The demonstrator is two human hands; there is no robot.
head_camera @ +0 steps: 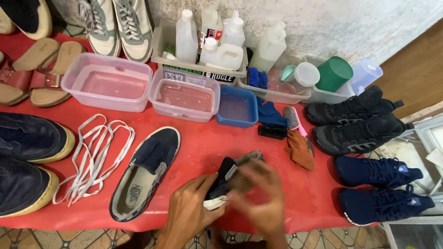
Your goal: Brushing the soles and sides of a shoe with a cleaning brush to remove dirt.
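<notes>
Broadly, the red-covered desk (194, 152) carries everything. Behind its middle a clear plastic crate (161, 44) holds white plastic bottles (187, 39), a black-and-white rectangular label on its front. Left of the dark shoe insole (228, 173) lie a navy canvas slip-on shoe (145, 173) and loose white laces (94, 154); right, a brown rag (300, 150). The left hand (189, 212) fingers curl around the insole's near end; the right hand (260, 198), blurred, fingers spread, covers it.
</notes>
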